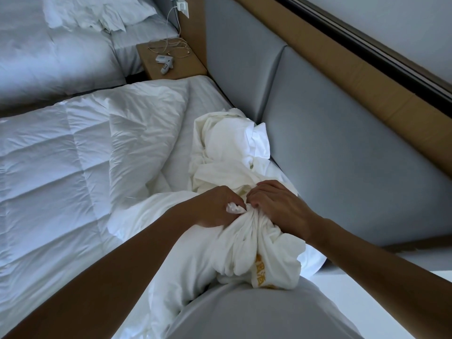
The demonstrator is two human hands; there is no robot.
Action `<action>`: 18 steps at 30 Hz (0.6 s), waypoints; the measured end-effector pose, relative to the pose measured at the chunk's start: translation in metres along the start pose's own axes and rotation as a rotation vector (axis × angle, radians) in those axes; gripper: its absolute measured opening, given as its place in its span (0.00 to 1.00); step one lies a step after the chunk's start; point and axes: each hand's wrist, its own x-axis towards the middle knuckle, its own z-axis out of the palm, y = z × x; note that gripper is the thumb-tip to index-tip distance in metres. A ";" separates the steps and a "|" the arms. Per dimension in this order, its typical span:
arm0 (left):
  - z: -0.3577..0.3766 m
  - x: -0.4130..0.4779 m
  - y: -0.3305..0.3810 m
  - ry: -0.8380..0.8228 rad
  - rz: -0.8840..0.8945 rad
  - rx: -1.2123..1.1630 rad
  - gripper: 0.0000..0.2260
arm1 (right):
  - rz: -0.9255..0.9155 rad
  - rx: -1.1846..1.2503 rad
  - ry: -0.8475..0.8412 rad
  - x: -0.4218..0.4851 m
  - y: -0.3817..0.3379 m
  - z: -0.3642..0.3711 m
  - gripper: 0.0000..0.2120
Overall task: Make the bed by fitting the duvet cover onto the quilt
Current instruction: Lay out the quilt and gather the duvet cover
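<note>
A white quilt [56, 155] with stitched squares lies spread over the bed on the left. The cream-white duvet cover [225, 152] is bunched in a heap near the grey headboard and runs down to my waist, where a yellow pattern shows on it. My left hand [215, 206] pinches a small white corner of fabric at the gathered neck of the cover. My right hand [276, 204] grips the same gathered bunch from the right, and the two hands touch.
A padded grey headboard [342, 148] with a wooden frame stands along the right. A wooden nightstand [190, 67] at the top holds a cable and small white chargers. A second bed [61, 45] with pillows lies beyond it at the top left.
</note>
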 end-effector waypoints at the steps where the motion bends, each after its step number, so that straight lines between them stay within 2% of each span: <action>1: 0.000 -0.001 0.000 -0.013 -0.002 0.014 0.10 | 0.005 0.007 0.000 0.001 -0.001 0.000 0.09; 3: 0.002 -0.003 0.000 -0.029 -0.002 0.025 0.11 | 0.061 -0.017 0.036 0.000 0.000 0.000 0.14; 6: 0.009 -0.006 -0.005 0.024 -0.010 -0.018 0.09 | 0.295 -0.128 0.191 -0.001 -0.006 -0.001 0.20; 9: 0.013 -0.007 -0.007 0.098 -0.042 -0.090 0.05 | 0.585 -0.139 0.331 -0.006 -0.020 0.009 0.14; 11: 0.015 -0.007 -0.006 0.130 -0.051 -0.112 0.06 | 0.915 0.094 0.304 -0.010 -0.026 0.011 0.11; 13: 0.016 -0.005 -0.004 0.145 -0.068 -0.100 0.07 | 1.254 0.374 0.125 -0.016 -0.027 0.013 0.09; 15: 0.018 -0.003 -0.003 0.136 -0.086 -0.067 0.04 | 1.331 0.606 -0.040 -0.026 -0.025 0.014 0.06; 16: 0.018 -0.002 -0.002 0.130 -0.091 -0.053 0.04 | 1.341 0.747 -0.059 -0.031 -0.025 0.015 0.08; 18: 0.020 0.001 -0.001 0.113 -0.088 -0.040 0.05 | 1.350 1.125 0.008 -0.037 -0.029 0.012 0.09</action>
